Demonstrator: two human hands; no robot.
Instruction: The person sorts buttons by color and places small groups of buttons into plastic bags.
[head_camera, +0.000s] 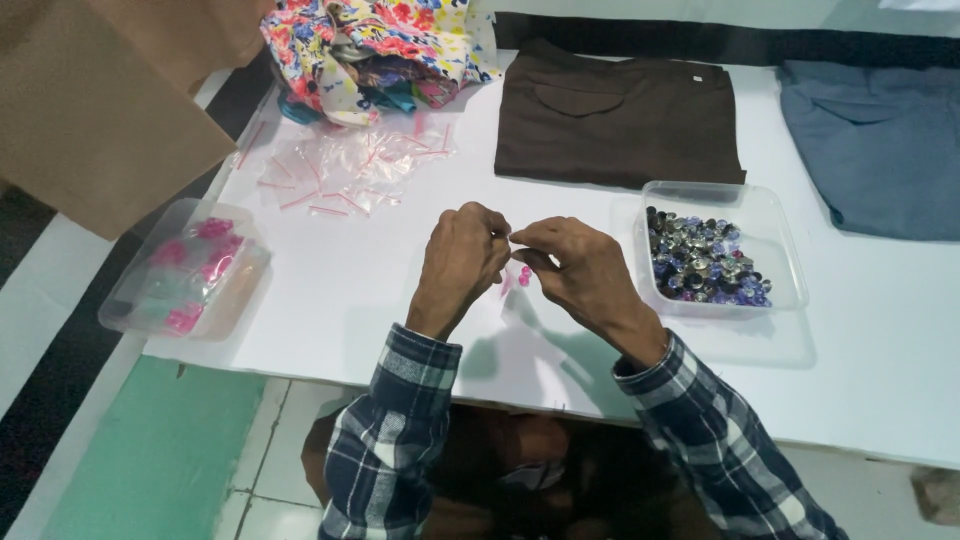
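head view, left hand (462, 255) and right hand (575, 265) pinching small clear bag (517, 275)

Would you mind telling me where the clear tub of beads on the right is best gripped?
Probably by its two short side walls, coming from above. The clear tub is shallow, open-topped and sits flat on the white table; its rim flares outward, giving fingers a lip. The right hand is nearest.

Both arms wear long sleeves (400, 440) of navy, grey and white plaid flannel with buttoned-looking cuffs.
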